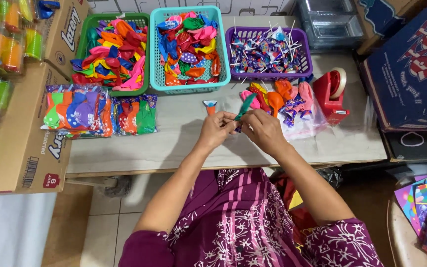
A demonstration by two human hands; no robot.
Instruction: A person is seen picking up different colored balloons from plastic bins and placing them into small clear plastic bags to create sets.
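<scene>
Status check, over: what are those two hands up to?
Left hand and right hand together pinching a teal balloon. Small orange balloon lies just beyond. Nothing in the way.

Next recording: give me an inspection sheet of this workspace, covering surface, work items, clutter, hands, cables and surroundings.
Surface: pale table, bare in front of the hands.
Work items: teal balloon pinched between both hands; loose balloon pile just beyond.
Clutter: green basket and teal basket of balloons, purple basket of wrapped sweets on sticks, bagged balloons, red tape dispenser.
Hands: left hand and right hand each with a closed grip on the teal balloon.
Cables: nothing seen.
Surroundings: cardboard box at left, blue box at right, tiled floor.
</scene>
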